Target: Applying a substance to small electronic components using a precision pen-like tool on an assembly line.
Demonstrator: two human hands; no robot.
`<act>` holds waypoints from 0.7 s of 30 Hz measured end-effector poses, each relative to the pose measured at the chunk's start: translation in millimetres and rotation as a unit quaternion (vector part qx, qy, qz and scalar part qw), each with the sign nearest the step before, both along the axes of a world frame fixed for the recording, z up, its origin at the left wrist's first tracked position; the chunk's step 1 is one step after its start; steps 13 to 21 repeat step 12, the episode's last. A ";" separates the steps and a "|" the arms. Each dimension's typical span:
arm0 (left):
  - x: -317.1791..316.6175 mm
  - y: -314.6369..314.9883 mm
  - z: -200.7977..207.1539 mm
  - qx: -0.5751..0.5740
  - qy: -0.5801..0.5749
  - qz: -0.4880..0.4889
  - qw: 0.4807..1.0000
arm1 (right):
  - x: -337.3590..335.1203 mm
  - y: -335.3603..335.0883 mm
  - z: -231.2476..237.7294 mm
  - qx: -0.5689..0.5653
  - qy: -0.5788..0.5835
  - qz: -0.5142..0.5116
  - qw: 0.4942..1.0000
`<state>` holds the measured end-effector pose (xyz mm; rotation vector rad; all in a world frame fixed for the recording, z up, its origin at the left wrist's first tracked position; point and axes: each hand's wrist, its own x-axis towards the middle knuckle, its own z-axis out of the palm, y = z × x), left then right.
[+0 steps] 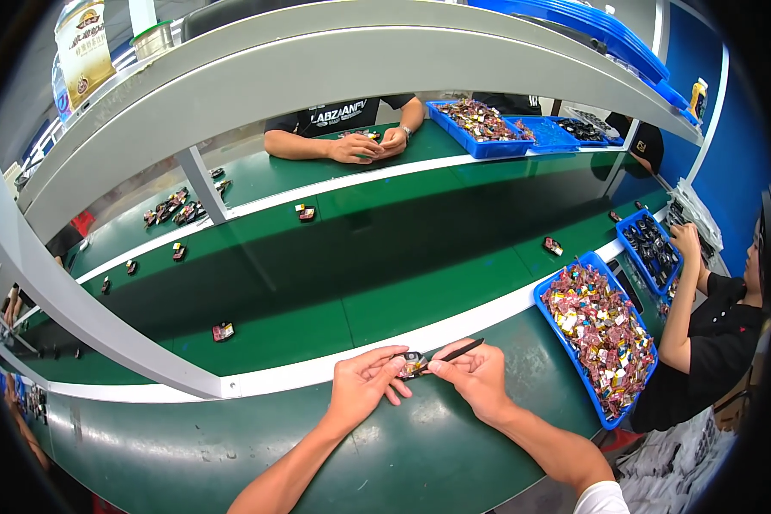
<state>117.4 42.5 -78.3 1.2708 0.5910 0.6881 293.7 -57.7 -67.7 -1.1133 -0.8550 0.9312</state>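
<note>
Just above the near green bench top (pixel 454 428), my left hand (pixel 364 385) pinches a small dark part (pixel 413 364) with a yellowish patch. It looks like a small electronic assembly, partly hidden by my fingers. Between the thumb and fingers of my right hand (pixel 475 379) is a slim black pen-shaped tool (pixel 463 349). The tool slants up to the right, and its lower end is at the part, hidden by my fingertips. I cannot tell whether it touches. Both hands are close together beside the white rail.
A blue tray (pixel 542 300) heaped with small red, white and yellow parts stands to my right. Beyond the rail, a green conveyor (pixel 403 295) carries scattered small assemblies (pixel 223 331). A co-worker's hands (pixel 360 150) work opposite; another person (pixel 702 317) reaches into a blue tray (pixel 634 230).
</note>
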 end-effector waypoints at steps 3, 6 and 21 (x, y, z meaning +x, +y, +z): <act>-2.4 2.4 4.0 -0.017 -0.008 -0.017 1.000 | -5.3 -0.6 -2.2 0.040 -0.015 -0.020 0.999; -4.1 4.6 5.7 -0.025 -0.011 -0.025 0.999 | -9.2 -2.1 -4.3 0.034 -0.064 -0.045 0.996; -5.3 6.3 2.8 -0.023 -0.021 -0.031 0.999 | -12.7 -2.1 -11.7 0.037 -0.146 -0.082 0.985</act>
